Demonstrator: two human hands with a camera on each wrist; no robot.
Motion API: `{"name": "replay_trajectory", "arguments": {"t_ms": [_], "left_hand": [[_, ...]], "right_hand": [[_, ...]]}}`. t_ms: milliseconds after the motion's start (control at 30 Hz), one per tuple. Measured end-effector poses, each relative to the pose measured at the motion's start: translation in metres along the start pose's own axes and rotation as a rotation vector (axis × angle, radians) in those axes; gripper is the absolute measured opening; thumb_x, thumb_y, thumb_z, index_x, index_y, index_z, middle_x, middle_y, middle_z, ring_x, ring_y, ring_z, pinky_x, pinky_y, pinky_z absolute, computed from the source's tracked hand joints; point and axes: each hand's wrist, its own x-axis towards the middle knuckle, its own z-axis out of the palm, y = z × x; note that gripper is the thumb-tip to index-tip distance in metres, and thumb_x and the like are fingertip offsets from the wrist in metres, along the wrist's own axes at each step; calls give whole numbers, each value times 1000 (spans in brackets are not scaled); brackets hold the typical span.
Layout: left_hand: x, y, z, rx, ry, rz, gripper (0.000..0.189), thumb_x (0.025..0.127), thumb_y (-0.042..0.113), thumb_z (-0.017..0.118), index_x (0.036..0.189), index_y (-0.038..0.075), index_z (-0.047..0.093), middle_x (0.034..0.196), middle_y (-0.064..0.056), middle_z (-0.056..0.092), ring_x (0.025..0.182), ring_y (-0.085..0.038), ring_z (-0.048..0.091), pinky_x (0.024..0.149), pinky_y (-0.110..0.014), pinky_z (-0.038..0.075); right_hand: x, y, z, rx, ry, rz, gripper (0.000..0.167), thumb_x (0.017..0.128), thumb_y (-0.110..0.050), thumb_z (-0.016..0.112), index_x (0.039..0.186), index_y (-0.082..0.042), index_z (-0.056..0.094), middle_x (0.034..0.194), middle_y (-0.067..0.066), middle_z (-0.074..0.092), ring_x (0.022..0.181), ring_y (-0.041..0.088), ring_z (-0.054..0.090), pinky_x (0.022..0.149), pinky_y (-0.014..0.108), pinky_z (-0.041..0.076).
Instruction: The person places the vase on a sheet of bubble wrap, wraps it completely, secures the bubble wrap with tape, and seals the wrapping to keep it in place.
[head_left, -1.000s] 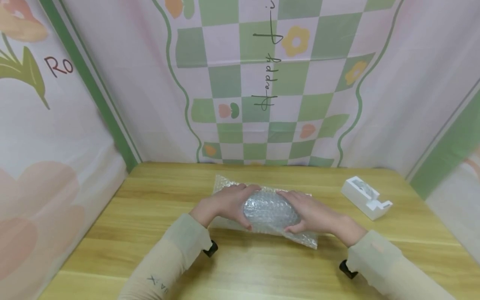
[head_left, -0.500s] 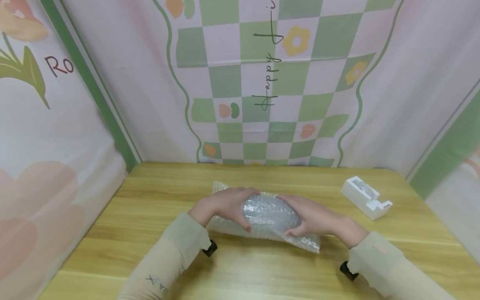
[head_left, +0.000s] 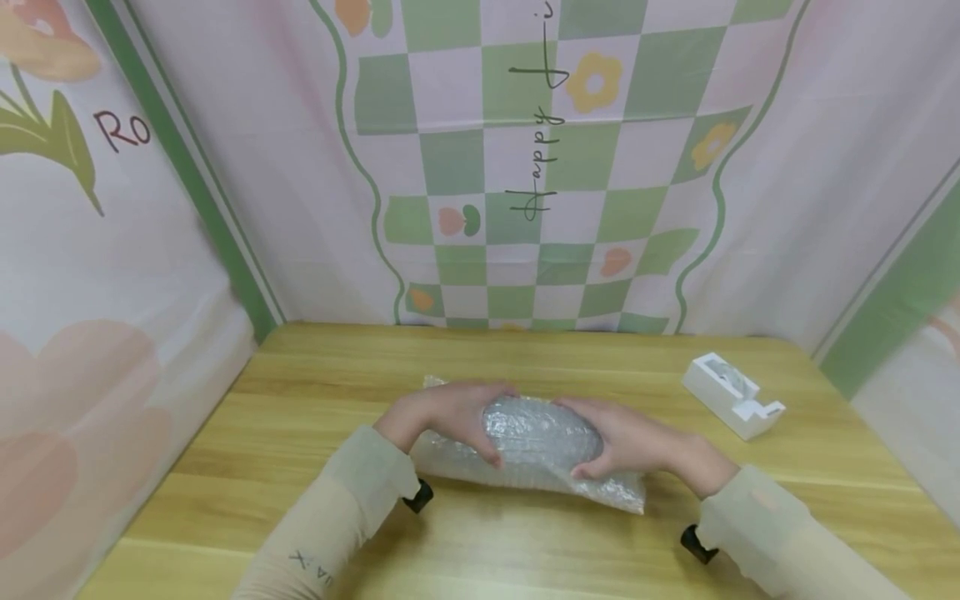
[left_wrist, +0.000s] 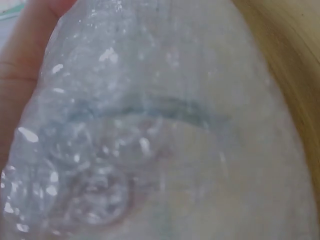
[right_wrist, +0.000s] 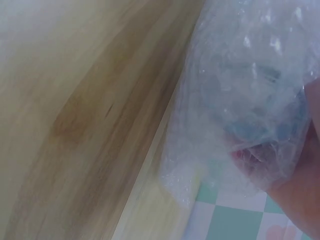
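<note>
A bundle of clear bubble wrap (head_left: 536, 437) lies across the middle of the table, rolled round a roundish object that shows only dimly. My left hand (head_left: 455, 414) grips its left part, thumb on the near side and fingers over the far side. My right hand (head_left: 626, 437) holds the right part the same way. Loose ends of wrap stick out past both hands. In the left wrist view the bubble wrap (left_wrist: 150, 140) fills most of the picture, with a curved dark line under the film. The right wrist view shows the crumpled wrap end (right_wrist: 235, 115) by my palm.
A white tape dispenser (head_left: 731, 396) with a roll of clear tape stands at the right rear of the wooden table (head_left: 337, 358). Behind the table hangs a patterned cloth (head_left: 517, 167) with green checks. Cloth walls also stand at left and right.
Both hands have rolled the bundle slightly toward me. The far edge of the wrap has drawn in, and less of it shows behind the bundle. The tape dispenser has stayed put.
</note>
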Motion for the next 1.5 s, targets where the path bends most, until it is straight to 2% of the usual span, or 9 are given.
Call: {"name": "replay_trajectory", "arguments": {"t_ms": [300,500,633,733,900,967,1200,1367,1500], "left_hand": [[-2,-1,-1,-95,-81,-12,98,72,36,91,154,18,39,130,4,56,114,-12,55,97,-33,49],[-3,-1,-1,-119,-75,-59,104,72,39,91,155,19,32,144,-8,50,126,-19,52,103,-39,47],[-2,-1,0,-134,-74,-80,103,73,41,92,153,17,30,143,-15,51,125,-23,54,103,-41,48],[-2,-2,-1,-140,-70,-84,103,74,41,92,152,15,30,143,-16,51,126,-25,54,104,-43,48],[-3,-1,-2,-118,-43,-83,103,73,42,92,154,15,33,154,-13,42,137,-28,46,109,-46,44],[-4,0,-2,-69,-21,-78,104,72,44,92,154,14,35,154,-9,42,137,-27,45,110,-45,43],[-9,7,-1,285,105,-16,95,72,60,88,148,18,50,142,-1,49,131,-22,45,109,-48,43],[-16,14,0,376,162,65,87,75,58,86,144,15,52,141,-2,53,128,-23,49,108,-44,45],[-23,21,2,391,174,55,83,81,51,84,147,14,52,144,-5,54,129,-25,53,109,-40,46]], "right_hand": [[-3,-5,-1,81,-58,30,102,79,-41,86,155,4,35,146,28,50,122,45,56,98,62,50],[-3,-6,-4,90,-69,37,99,80,-41,85,155,3,37,145,28,51,122,44,56,98,62,49],[-2,-5,-5,102,-84,42,98,80,-39,85,155,3,37,144,27,53,121,43,57,97,60,51],[-1,-5,-6,108,-93,45,99,81,-39,85,154,5,36,143,28,53,121,43,57,97,61,50],[2,-5,-8,114,-106,49,100,80,-40,85,154,6,36,144,28,52,124,46,55,102,64,47],[2,-5,-9,113,-112,51,100,80,-42,85,154,6,36,145,29,51,125,47,54,103,65,45],[2,-3,-10,116,-128,71,102,81,-45,84,155,5,35,145,30,50,124,46,55,101,64,46],[3,-3,-11,141,-148,94,100,82,-43,84,156,4,34,145,30,50,124,46,55,102,64,46],[3,-4,-12,156,-157,115,99,83,-42,84,157,2,34,146,29,50,124,45,54,103,64,45]]}}
